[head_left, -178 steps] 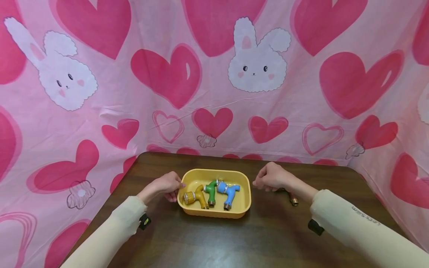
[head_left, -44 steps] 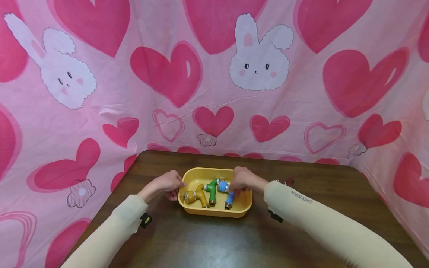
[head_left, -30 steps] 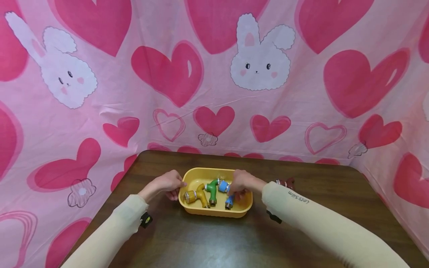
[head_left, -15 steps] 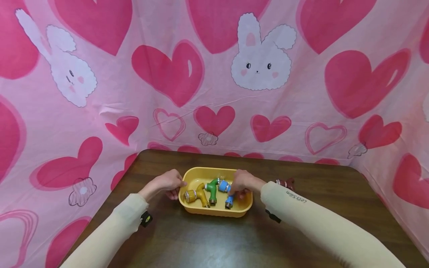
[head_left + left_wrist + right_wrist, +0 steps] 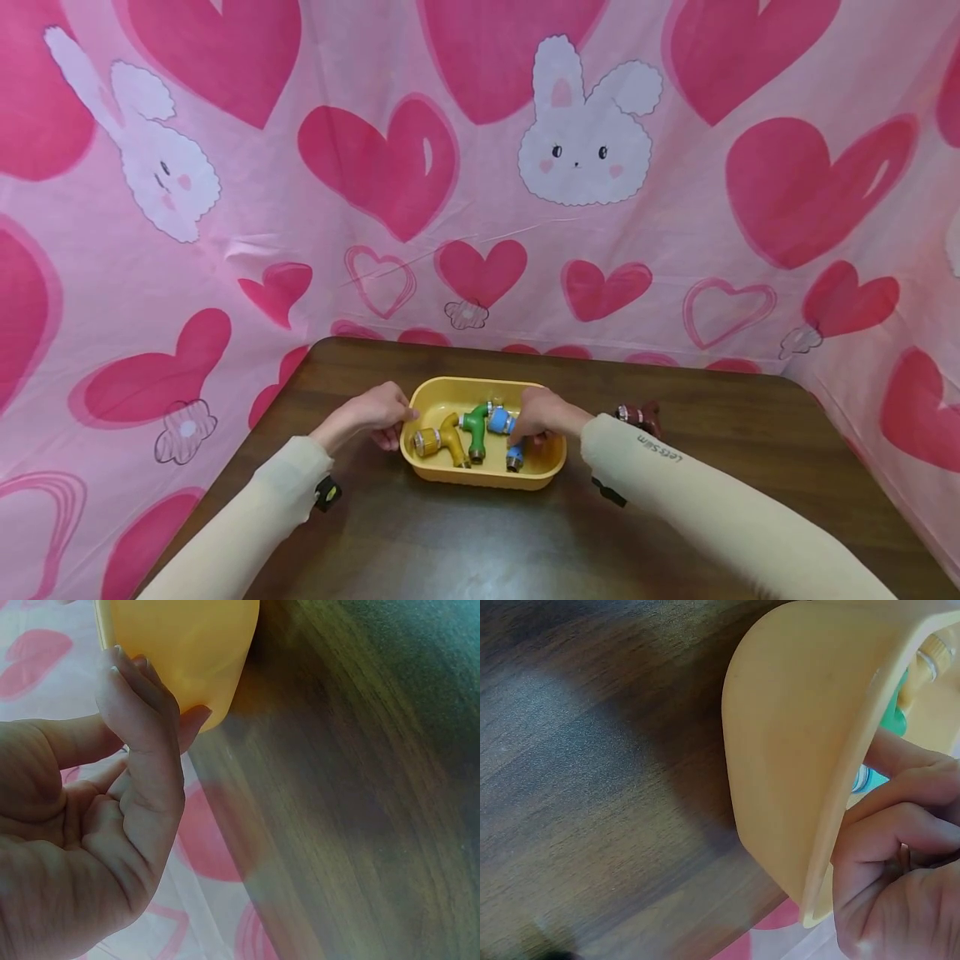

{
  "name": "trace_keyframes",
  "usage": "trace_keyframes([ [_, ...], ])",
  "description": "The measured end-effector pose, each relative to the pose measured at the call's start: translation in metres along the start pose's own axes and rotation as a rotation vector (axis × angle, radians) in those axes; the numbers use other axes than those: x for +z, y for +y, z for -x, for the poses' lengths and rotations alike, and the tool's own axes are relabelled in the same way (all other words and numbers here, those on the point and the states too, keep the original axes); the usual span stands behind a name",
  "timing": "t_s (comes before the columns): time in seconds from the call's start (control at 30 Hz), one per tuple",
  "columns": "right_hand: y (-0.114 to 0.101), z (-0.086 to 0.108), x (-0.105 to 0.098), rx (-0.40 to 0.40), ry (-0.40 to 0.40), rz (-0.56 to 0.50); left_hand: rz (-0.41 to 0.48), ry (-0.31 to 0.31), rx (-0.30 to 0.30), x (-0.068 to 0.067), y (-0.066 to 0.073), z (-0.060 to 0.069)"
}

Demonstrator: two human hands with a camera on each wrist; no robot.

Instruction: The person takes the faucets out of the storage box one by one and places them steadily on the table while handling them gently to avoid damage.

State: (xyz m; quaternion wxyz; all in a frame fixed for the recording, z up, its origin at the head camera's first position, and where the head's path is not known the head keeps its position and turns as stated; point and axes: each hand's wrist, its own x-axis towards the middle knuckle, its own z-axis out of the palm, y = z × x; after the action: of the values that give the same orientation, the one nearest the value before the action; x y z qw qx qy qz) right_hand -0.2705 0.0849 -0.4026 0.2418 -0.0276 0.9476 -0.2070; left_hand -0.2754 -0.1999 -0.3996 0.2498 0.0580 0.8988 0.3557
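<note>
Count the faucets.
4: yellow faucet, green faucet and blue faucet in the tray; maroon faucet on the table at right. The right hand partly covers the blue one.

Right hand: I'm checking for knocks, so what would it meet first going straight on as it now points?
The right hand appears to pinch the blue metal-ended tap; beyond that, it would probably meet the green metal-ended tap first, though depth is unclear and the yellow plastic tray may come sooner.

Two hands [image 5: 378, 408] [image 5: 543, 414]; one tray [image 5: 480, 477]; one table [image 5: 420, 542]; taps [image 5: 448, 436] [image 5: 475, 429] [image 5: 500, 422] [image 5: 649, 416], apparently four, one partly hidden.
</note>
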Motion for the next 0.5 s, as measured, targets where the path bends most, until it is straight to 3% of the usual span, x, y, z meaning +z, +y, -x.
trace_keyframes([
  [0.17,0.002,-0.003,0.002,-0.009,0.012,0.021,0.009,-0.003,0.025,0.001,-0.002,0.0],
  [0.5,0.001,0.002,-0.008,-0.005,-0.025,0.023,0.0,0.006,0.015,0.001,0.0,0.001],
])
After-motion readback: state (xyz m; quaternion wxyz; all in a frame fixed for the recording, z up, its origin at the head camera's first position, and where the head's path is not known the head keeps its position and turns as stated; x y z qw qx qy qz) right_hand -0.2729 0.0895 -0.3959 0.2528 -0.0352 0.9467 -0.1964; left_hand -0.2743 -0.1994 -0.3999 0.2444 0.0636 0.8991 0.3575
